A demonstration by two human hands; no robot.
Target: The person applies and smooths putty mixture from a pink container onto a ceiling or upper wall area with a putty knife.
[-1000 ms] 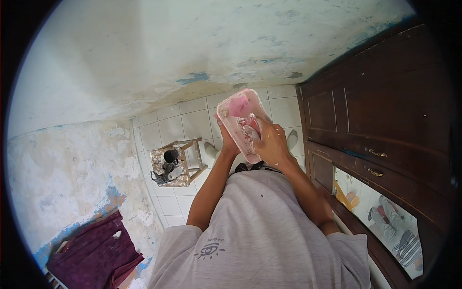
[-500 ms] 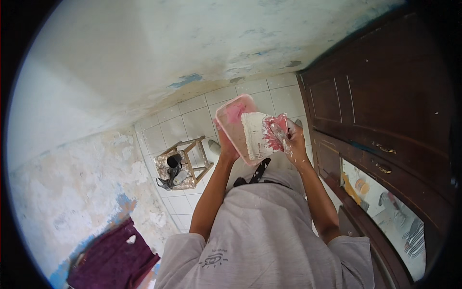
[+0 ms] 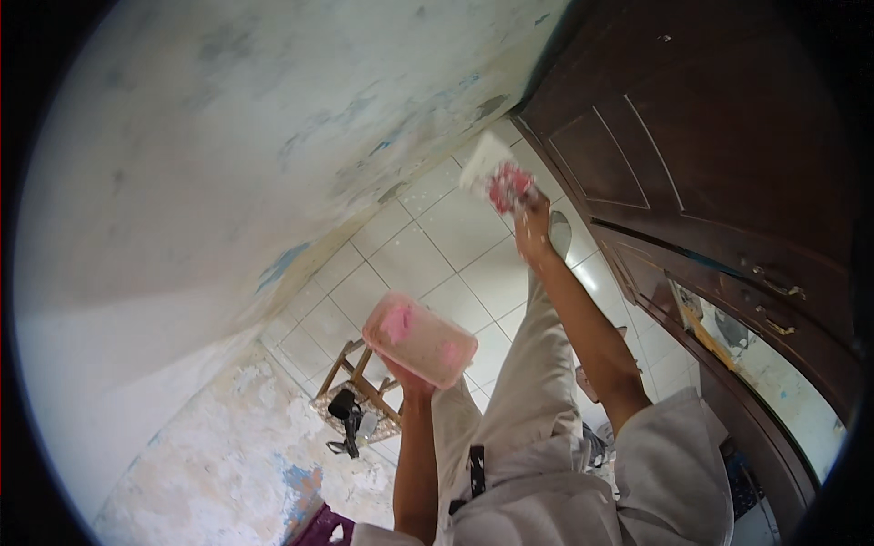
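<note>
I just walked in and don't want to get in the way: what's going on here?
A person holds a pink tub in the left hand and a smeared scraper in the right hand. The scraper, blurred, is held out well apart from the tub. A stool with a black object on it stands near the patchy wall.
</note>
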